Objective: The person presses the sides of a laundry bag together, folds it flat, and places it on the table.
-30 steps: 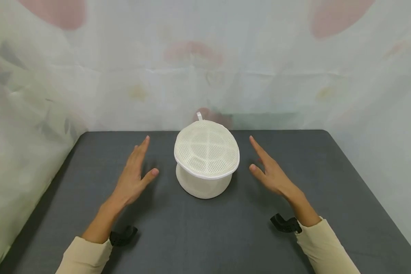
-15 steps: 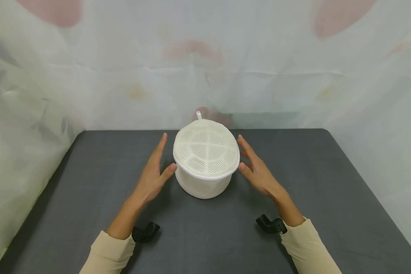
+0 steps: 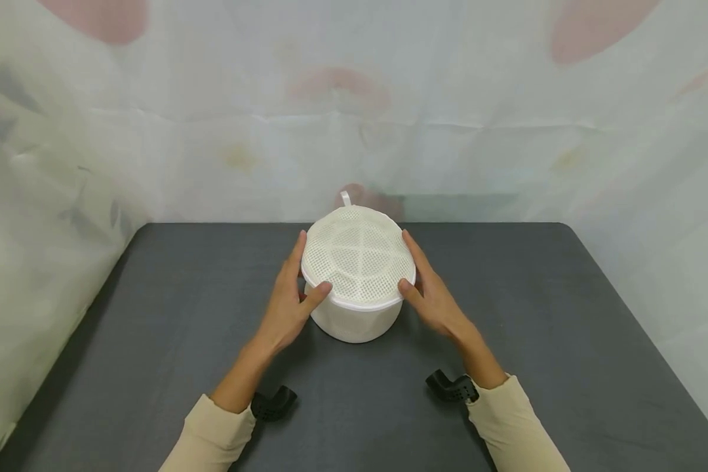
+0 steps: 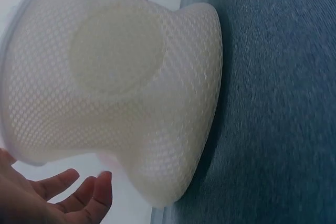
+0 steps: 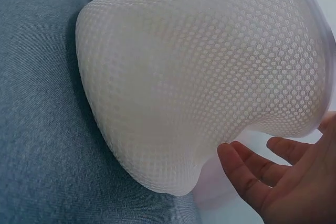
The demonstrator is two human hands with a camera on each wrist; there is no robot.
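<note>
I see the white mesh basket (image 3: 356,272) mid-counter (image 3: 153,314), my left hand (image 3: 289,305) and right hand (image 3: 433,298) cupping its rim, fingers lightly curved against it. Bare counter surrounds it; the curtain (image 3: 354,118) hangs close behind.

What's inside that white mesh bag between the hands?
Through the mesh bag only a pale round disc and crossed seams show. Anything deeper is veiled. Left hand and right hand touch its sides on the table.

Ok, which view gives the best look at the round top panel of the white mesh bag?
The head view: the mesh bag's round top panel faces the camera whole, with the left hand and right hand at its rim. The left wrist and right wrist views show only its dented honeycomb side wall, close up.
</note>
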